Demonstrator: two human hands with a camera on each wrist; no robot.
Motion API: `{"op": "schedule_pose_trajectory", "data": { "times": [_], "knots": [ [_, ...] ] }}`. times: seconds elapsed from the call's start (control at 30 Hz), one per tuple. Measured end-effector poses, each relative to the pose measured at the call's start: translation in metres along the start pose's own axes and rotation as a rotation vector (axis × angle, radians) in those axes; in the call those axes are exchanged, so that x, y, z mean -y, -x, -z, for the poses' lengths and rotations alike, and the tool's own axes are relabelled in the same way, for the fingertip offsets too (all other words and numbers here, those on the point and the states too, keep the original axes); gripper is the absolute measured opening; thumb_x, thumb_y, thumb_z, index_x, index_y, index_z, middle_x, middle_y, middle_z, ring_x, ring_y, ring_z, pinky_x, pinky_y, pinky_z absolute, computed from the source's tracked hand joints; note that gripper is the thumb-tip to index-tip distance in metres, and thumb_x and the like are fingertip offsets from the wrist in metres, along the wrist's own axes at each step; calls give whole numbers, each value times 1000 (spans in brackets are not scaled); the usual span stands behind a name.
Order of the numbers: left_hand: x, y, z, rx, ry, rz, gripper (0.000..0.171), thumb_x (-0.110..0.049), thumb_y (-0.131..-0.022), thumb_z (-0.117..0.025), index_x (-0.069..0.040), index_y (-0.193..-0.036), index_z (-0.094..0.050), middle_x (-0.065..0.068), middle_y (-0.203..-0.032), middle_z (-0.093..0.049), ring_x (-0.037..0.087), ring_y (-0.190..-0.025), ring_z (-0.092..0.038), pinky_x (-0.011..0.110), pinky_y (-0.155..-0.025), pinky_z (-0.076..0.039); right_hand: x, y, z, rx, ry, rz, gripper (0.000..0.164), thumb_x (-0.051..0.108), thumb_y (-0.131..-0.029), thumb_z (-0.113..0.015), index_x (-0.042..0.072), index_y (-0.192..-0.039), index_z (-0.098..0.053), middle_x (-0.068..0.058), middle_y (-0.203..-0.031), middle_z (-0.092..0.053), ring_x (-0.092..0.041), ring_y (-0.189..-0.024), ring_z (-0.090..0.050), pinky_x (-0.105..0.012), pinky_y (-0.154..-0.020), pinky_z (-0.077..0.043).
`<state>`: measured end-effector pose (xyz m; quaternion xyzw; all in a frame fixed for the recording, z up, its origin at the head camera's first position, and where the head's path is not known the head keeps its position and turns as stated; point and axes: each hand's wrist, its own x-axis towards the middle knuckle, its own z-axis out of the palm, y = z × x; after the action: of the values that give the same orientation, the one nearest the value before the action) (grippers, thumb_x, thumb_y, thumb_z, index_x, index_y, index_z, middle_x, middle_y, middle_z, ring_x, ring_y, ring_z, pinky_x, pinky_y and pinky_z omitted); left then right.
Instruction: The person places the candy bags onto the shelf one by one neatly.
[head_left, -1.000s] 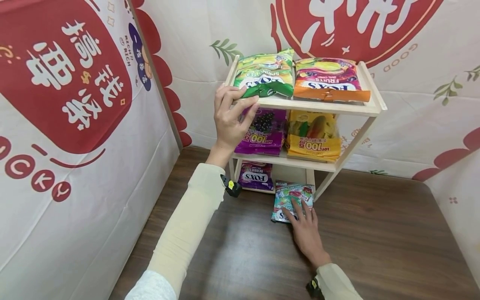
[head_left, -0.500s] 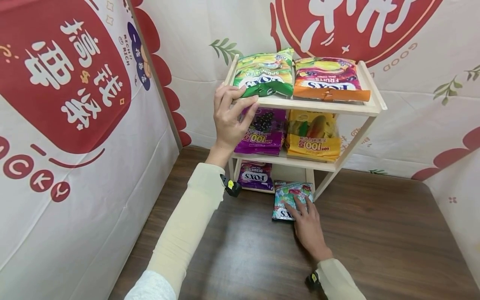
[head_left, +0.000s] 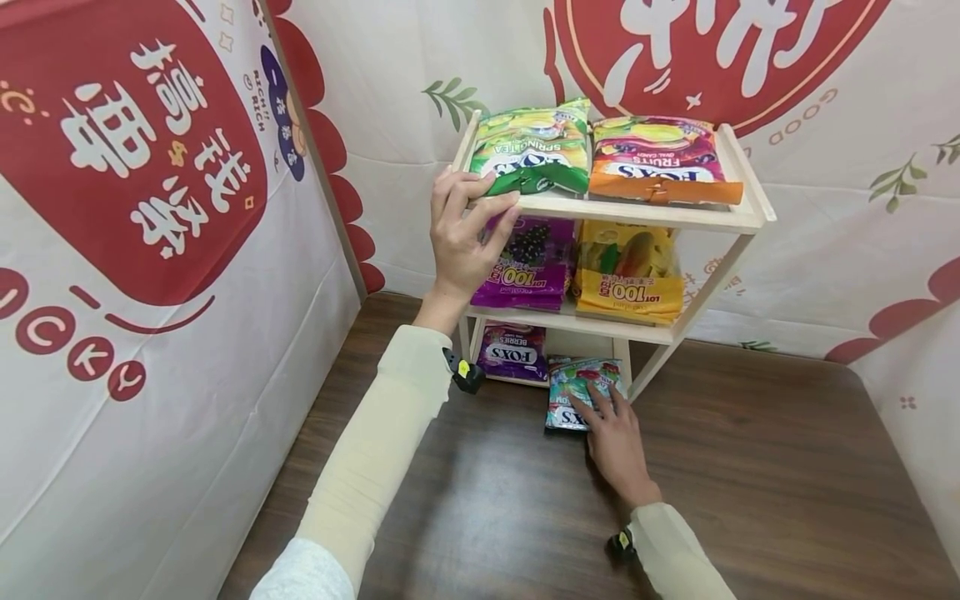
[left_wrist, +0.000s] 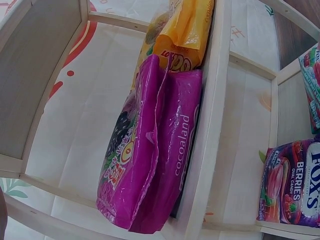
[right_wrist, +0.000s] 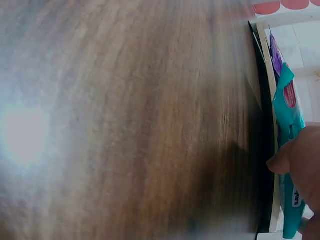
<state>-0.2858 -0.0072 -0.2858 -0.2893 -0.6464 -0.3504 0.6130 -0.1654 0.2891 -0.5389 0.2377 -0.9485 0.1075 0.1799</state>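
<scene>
My left hand (head_left: 467,242) grips the front left edge of the wooden rack's top shelf (head_left: 637,214), its fingers over the rim beside a green Fox's Spring Tea candy bag (head_left: 528,146). My right hand (head_left: 618,450) lies over a teal Fox's candy bag (head_left: 564,408), fingers spread on its upper face. In the right wrist view, the thumb (right_wrist: 281,161) is at the near side of that bag (right_wrist: 290,112). The bag lies partly on the rack's bottom tier, its front end toward me. To its left sits a purple Fox's Berries bag (head_left: 512,352).
An orange-edged Fox's Fruits bag (head_left: 658,158) shares the top shelf. On the middle shelf are purple bags (left_wrist: 145,150) and yellow bags (head_left: 630,271). The rack stands on a dark wood table (head_left: 750,467) between printed cloth walls (head_left: 390,83).
The teal bag has slid away from me, farther onto the bottom tier, with my right hand on it. My left hand keeps its place on the top shelf.
</scene>
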Motion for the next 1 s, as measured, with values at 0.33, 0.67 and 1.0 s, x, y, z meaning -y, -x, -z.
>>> {"op": "schedule_pose_trajectory", "data": {
  "times": [0.33, 0.67, 1.0],
  "knots": [
    [0, 1, -1, -5, 2, 1, 13, -16, -81, -75, -8, -91, -74, 13, -102, -63, 32, -104, -49, 51, -107, -28, 15, 16, -1, -65, -31, 76, 49, -7, -77, -68, 9, -123, -64, -19, -131, -55, -42, -122, -46, -61, -89, -43],
    [-1, 1, 1, 4, 0, 1, 12, -17, -82, -74, -10, -91, -75, 13, -103, -63, 31, -105, -49, 51, -107, -28, 17, 19, -6, -196, -66, 26, 33, -2, -84, -63, 6, -115, -69, -19, -122, -61, -40, -118, -51, -59, -93, -42],
    [0, 1, 0, -3, 4, -7, 12, -17, -81, -75, -10, -91, -75, 13, -103, -63, 31, -105, -49, 52, -107, -27, 16, 8, -11, -211, -42, -72, 35, -4, -85, -59, 8, -117, -68, -19, -122, -61, -41, -116, -52, -64, -93, -38]
  ]
}}
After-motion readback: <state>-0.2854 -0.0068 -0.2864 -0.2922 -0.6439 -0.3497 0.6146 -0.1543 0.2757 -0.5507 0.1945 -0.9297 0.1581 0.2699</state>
